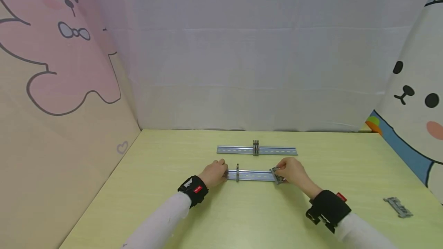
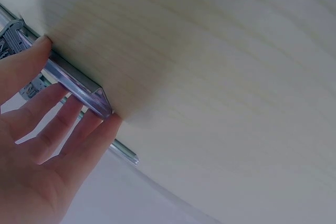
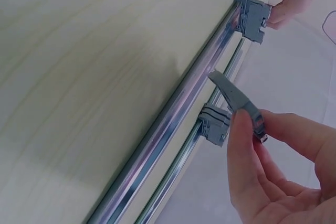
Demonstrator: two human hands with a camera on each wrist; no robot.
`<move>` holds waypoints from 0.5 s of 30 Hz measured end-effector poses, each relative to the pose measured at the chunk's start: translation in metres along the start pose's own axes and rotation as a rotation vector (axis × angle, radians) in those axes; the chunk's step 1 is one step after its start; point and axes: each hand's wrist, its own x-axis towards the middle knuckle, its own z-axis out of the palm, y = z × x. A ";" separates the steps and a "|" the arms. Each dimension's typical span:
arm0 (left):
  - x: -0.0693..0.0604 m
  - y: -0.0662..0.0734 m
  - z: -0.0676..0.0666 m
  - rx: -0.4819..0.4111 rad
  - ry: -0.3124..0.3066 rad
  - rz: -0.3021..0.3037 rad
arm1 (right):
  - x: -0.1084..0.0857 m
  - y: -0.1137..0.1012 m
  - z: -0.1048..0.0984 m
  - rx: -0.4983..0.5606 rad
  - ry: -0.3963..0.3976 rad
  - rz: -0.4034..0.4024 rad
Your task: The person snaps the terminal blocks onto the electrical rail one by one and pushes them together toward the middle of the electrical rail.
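Observation:
A slotted metal DIN rail (image 1: 256,176) lies on the table in the head view. At its left end my left hand (image 1: 214,173) grips it; the left wrist view shows the thumb on one edge and fingertips on the other edge of the rail (image 2: 79,80). Close to that hand, one grey terminal block (image 1: 237,173) stands across the rail. Between thumb and fingers, my right hand (image 1: 293,172) pinches another thin grey terminal block (image 3: 233,95), tilted over the rail's right part. Whether it touches the rail I cannot tell.
Behind, a second DIN rail (image 1: 235,150) lies parallel, with several terminal blocks (image 1: 255,148) grouped at its middle. A loose grey terminal block (image 1: 398,207) lies flat at the table's right. A pale curtain (image 1: 256,68) closes off the far edge.

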 end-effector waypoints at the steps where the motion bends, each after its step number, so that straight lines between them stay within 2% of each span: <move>1: 0.000 0.000 0.000 -0.001 0.001 0.001 | 0.001 -0.002 0.003 0.002 -0.001 0.001; 15: 0.001 0.000 0.000 -0.004 -0.005 -0.012 | 0.010 -0.030 0.040 0.071 0.002 0.032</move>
